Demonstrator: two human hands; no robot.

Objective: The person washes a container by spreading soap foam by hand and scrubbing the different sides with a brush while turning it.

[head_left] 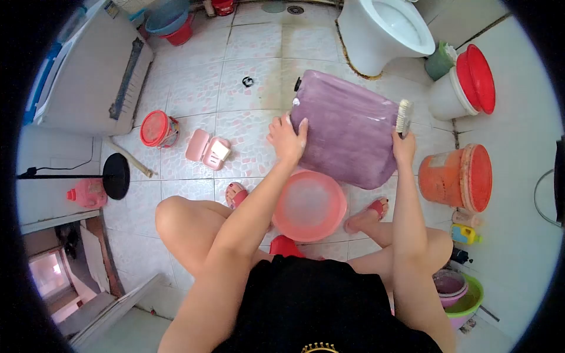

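Observation:
A purple suitcase-like case [347,132] lies tilted on the tiled floor, its surface streaked with whitish foam. My left hand [288,140] rests on the case's left edge, thumb and fingers apart. At the case's right edge, my right hand [404,147] is wrapped round the handle of a brush [404,115] whose pale bristles show above the fingers. Just below the case, between my feet, stands a pink basin [310,206] with cloudy water. To the left, an open pink soap box [200,147] holds a whitish bar of soap [220,149].
A toilet [382,35] stands beyond the case. Along the right wall are an orange bucket [453,176], a white bucket [450,97] and bottles. On the left are a small red-lidded bucket [158,129], a washing machine [82,76] and a black round base [116,176].

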